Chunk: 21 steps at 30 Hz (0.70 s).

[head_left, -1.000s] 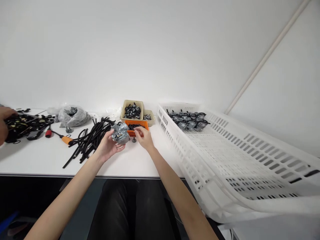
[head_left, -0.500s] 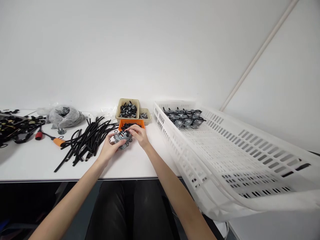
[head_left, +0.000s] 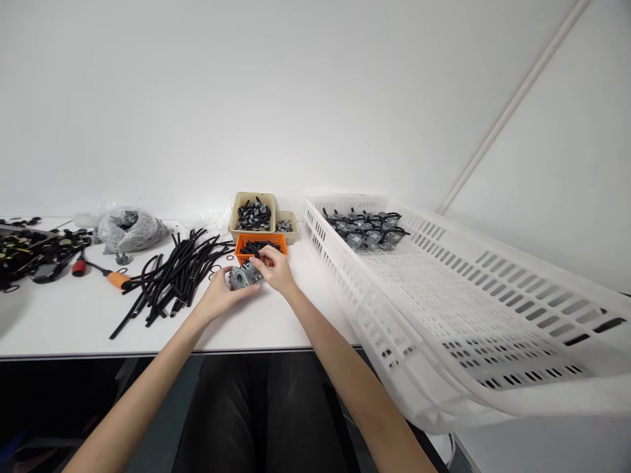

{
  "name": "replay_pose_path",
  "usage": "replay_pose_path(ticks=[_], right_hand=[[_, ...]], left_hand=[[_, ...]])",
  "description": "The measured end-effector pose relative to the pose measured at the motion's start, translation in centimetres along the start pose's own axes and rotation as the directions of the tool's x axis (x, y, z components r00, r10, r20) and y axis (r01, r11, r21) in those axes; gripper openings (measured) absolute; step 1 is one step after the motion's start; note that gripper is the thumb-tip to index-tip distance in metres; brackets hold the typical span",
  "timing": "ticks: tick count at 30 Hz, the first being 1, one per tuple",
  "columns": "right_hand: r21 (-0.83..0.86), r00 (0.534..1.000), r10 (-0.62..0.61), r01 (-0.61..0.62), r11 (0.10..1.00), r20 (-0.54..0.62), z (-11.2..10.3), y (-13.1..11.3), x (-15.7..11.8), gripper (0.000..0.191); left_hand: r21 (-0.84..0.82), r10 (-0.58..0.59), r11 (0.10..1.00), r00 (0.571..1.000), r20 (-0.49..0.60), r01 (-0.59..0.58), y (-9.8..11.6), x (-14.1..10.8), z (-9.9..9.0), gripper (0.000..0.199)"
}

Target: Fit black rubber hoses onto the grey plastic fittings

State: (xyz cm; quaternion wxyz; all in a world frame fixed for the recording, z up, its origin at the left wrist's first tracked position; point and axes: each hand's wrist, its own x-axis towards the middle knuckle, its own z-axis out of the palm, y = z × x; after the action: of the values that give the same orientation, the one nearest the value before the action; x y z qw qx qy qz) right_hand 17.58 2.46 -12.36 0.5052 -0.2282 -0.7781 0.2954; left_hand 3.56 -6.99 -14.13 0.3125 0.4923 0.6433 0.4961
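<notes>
A grey metal part (head_left: 241, 276) is held just above the white table, in front of the orange basket (head_left: 282, 244). My left hand (head_left: 221, 293) grips it from the left, with the thumb along its near side. At its upper right, my right hand (head_left: 276, 268) has thumb and fingers pinched on a small black piece (head_left: 255, 257) that touches the metal part. The fingers partly hide where the two meet.
Black hoses (head_left: 182, 272) lie left of my hands, beside an orange-handled tool (head_left: 118, 280). Beige bins (head_left: 238, 197) of small parts stand behind the orange basket. A large white crate (head_left: 419, 295) with finished-looking metal parts (head_left: 367, 233) fills the right side.
The metal part has been turned, so a round opening now faces up toward me. My left fingers have shifted around it, and my right hand stays at its upper right.
</notes>
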Motion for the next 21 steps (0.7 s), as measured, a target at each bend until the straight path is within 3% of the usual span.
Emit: replay_pose_path(ticks=[4, 9, 12, 18, 21], right_hand=[[0.096, 0.994, 0.109, -0.108, 0.990, -0.005, 0.4, 0.2, -0.1, 0.028], [0.327, 0.972, 0.234, -0.224, 0.918, 0.011, 0.5, -0.1, 0.1, 0.036], [0.433, 0.958, 0.283, -0.241, 0.869, -0.034, 0.2, -0.2, 0.4, 0.038], [0.624, 0.910, 0.413, -0.295, 0.724, -0.049, 0.0, 0.3, 0.9, 0.039], [0.640, 0.897, 0.437, -0.296, 0.709, -0.069, 0.0, 0.5, 0.9, 0.038]], left_hand=[[-0.030, 0.146, 0.989, 0.989, 0.021, -0.145, -0.5, -0.7, 0.5, 0.097], [-0.133, 0.142, 0.981, 0.990, -0.008, -0.142, -1.3, -0.7, 0.6, 0.095], [-0.046, 0.206, 0.977, 0.978, -0.037, -0.207, -1.1, 0.0, -0.1, 0.095], [0.244, 0.476, 0.851, 0.879, 0.015, -0.465, 0.4, 1.7, -0.7, 0.095], [0.234, 0.535, 0.819, 0.845, 0.024, -0.525, 0.8, 2.3, -0.1, 0.087]])
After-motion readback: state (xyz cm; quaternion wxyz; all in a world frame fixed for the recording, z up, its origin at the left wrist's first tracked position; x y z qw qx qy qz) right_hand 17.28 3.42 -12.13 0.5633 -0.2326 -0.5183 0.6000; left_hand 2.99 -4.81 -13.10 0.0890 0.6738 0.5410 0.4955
